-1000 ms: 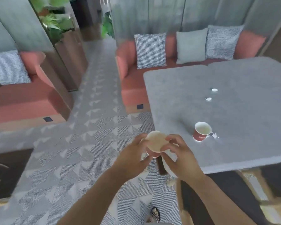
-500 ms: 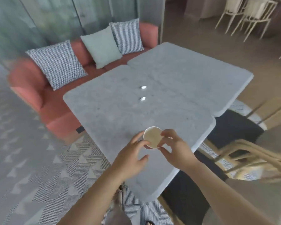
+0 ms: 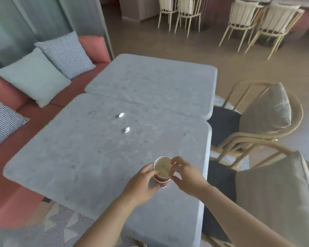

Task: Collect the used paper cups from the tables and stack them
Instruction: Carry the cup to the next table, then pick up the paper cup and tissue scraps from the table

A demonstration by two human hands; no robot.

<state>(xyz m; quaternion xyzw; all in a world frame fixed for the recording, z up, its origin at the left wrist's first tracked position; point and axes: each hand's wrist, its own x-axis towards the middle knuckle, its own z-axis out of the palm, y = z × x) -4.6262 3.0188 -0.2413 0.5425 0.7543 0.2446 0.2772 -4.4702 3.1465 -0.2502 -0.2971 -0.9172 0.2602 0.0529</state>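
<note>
A big gray table [image 3: 89, 157] fills the middle, with a second gray table [image 3: 150, 81] pushed against it at 12 o'clock. A pink sofa [image 3: 9, 93] with pillows runs along at 9 o'clock. Two chairs [image 3: 268, 114] sit at 3 o'clock, and more chairs stand far off at 1 o'clock.

My left hand [image 3: 141, 184] and my right hand [image 3: 187, 173] meet at 5 o'clock on the big table. Between them are the cups [image 3: 162, 169], one inside another, with red rims showing under the top one. My left fingers [image 3: 148, 171] curl around the left side and hold it. My right fingers [image 3: 174, 160] are half open, with the tips on the top rim and the thumb just beside the bottom.

Two bits of white paper [image 3: 121, 114] lie near the middle, well apart from my hands.

I think I am pushing the top cup down into the stack. I cannot tell if the stack sits on the table or is lifted. Next I need to press gently and straight so the cups do not squash, then look for more cups. I see none here.
</note>
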